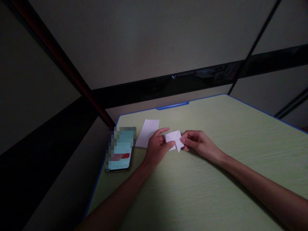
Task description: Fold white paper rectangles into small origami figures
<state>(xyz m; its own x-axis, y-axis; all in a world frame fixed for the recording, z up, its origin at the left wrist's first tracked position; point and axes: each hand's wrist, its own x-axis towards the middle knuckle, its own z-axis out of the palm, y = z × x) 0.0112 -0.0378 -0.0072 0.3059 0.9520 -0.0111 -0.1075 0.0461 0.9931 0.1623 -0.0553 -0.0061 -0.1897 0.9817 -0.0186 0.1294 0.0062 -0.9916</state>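
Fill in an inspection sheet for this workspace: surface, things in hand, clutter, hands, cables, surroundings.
Surface: pale green tabletop with blue edging.
Things in hand: folded white paper, one pointed flap toward the person.
Clutter: phone at left, screen lit, partly pixelated; flat paper between it and the left hand.
Hands: left hand and right hand hold opposite sides of the folded paper.
Cables: nothing seen.
Surroundings: grey panels with a black band; dim light.
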